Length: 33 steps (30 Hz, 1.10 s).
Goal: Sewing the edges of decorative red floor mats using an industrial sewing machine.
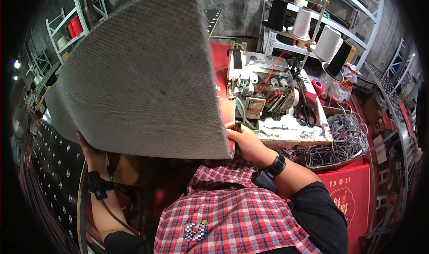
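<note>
A large floor mat (147, 75) with a grey textured backing and a red face is raised in front of me, curving away to the left. My right hand (248, 142) pinches its near right edge by the corner, thumb on the edge. My left hand (92, 154) holds the mat's lower left edge, with most fingers hidden behind it. Just right of the mat's edge is an overlock sewing machine (263, 82) threaded with red thread. Part of the red face (220, 59) shows beside the machine's presser area.
Black scissors (306, 113) lie on the machine table (290, 137). Right of it, a carton holds tangled grey strips (342, 135). White thread cones (327, 43) and black ones stand behind. A red box (348, 196) sits at lower right; a black studded surface (53, 169) lies left.
</note>
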Motion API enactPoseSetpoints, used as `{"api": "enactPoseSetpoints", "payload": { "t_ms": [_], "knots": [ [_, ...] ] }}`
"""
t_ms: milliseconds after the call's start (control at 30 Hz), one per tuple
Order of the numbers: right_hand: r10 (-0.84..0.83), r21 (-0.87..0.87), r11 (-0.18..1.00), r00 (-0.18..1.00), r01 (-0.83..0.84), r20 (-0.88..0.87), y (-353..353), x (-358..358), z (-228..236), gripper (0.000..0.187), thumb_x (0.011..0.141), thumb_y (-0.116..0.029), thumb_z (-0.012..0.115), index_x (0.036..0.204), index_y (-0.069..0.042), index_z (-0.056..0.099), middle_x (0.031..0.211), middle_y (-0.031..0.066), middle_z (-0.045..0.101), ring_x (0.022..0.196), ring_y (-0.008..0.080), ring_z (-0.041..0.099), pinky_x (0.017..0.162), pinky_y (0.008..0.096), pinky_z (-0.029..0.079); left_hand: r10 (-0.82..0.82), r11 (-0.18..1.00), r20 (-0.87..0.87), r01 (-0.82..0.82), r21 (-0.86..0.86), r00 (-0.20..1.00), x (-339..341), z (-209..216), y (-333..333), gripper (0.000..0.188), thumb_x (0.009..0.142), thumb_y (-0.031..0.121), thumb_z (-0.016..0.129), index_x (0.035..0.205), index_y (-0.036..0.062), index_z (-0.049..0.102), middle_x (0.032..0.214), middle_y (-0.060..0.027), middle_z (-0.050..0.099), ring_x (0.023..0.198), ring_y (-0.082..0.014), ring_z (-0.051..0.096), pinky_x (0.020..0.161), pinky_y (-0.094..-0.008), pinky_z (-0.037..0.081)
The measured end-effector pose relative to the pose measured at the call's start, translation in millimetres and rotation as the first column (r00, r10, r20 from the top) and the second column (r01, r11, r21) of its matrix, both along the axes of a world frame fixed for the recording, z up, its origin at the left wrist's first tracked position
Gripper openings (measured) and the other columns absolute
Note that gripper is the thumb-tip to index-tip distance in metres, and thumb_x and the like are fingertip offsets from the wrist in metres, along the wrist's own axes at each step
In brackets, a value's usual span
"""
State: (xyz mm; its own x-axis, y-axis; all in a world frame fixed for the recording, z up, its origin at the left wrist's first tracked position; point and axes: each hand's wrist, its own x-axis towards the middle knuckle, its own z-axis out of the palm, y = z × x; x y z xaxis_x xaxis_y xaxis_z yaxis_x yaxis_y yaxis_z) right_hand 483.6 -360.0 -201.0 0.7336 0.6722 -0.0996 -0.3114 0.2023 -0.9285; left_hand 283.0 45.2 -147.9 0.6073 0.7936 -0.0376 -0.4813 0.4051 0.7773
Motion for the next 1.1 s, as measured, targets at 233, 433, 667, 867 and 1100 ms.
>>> {"api": "enactPoseSetpoints", "payload": {
  "t_ms": [233, 433, 667, 867, 1100],
  "knots": [
    [0.142, -0.024, 0.990, 0.990, -0.142, -0.024, -3.7, -6.6, 1.6, 0.019, 0.091, -0.015, 0.046, 0.106, -0.008, 0.055, 0.094, -0.0006, 0.056, 0.073, 0.0037, 0.048, 0.057, 0.0186, 0.041, -0.125, 0.992, -0.036, 0.126, 0.015, 0.992, 28.6, 13.6, -3.4, 0.071, 0.084, 0.058, 0.038, 0.133, 0.0086, 0.028, 0.135, -0.0141, 0.029, 0.121, -0.0325, 0.032, 0.098, -0.0470, 0.030],
    [0.289, -0.009, 0.956, 0.945, -0.294, -0.152, -8.7, -18.5, -7.2, 0.023, 0.091, -0.009, 0.046, 0.113, -0.006, 0.050, 0.102, -0.0002, 0.053, 0.087, 0.0062, 0.047, 0.083, 0.0222, 0.040, 0.220, 0.974, 0.005, -0.220, 0.063, 0.976, -71.4, 82.4, -50.5, 0.071, 0.085, 0.057, 0.037, 0.132, 0.0045, 0.029, 0.136, -0.0141, 0.030, 0.121, -0.0320, 0.033, 0.098, -0.0460, 0.030],
    [0.189, 0.032, 0.981, 0.978, -0.192, 0.086, -16.6, -11.0, -25.1, 0.025, 0.091, -0.010, 0.044, 0.115, -0.007, 0.048, 0.108, -0.0002, 0.052, 0.088, 0.0067, 0.048, 0.082, 0.0221, 0.040, 0.199, 0.977, -0.238, -0.213, -0.033, 0.951, -102.3, 42.9, 11.4, 0.046, 0.085, 0.029, 0.052, 0.120, 0.0005, 0.044, 0.120, -0.0117, 0.050, 0.106, -0.0264, 0.050, 0.091, -0.0383, 0.041],
    [-0.019, -0.496, 0.620, 0.644, 0.608, 0.765, -51.6, 55.2, -44.2, 0.026, 0.079, -0.017, 0.058, 0.102, -0.005, 0.060, 0.094, 0.0143, 0.057, 0.091, 0.0240, 0.054, 0.082, 0.0306, 0.042, 0.252, 0.960, -0.304, -0.278, -0.042, 0.919, -80.6, -24.8, 62.4, 0.036, 0.085, 0.019, 0.048, 0.115, -0.0010, 0.046, 0.115, -0.0128, 0.053, 0.103, -0.0269, 0.053, 0.089, -0.0392, 0.042],
    [0.416, -0.797, 0.577, 0.776, 0.179, 0.475, -32.9, 95.3, -50.1, 0.027, 0.079, -0.028, 0.053, 0.091, -0.005, 0.061, 0.079, 0.0162, 0.062, 0.076, 0.0317, 0.059, 0.068, 0.0389, 0.045, 0.204, 0.974, -0.258, -0.224, -0.047, 0.944, -35.0, -40.4, 83.2, 0.032, 0.086, 0.016, 0.047, 0.112, -0.0008, 0.046, 0.113, -0.0133, 0.054, 0.102, -0.0266, 0.053, 0.089, -0.0394, 0.042]
  ]
}}
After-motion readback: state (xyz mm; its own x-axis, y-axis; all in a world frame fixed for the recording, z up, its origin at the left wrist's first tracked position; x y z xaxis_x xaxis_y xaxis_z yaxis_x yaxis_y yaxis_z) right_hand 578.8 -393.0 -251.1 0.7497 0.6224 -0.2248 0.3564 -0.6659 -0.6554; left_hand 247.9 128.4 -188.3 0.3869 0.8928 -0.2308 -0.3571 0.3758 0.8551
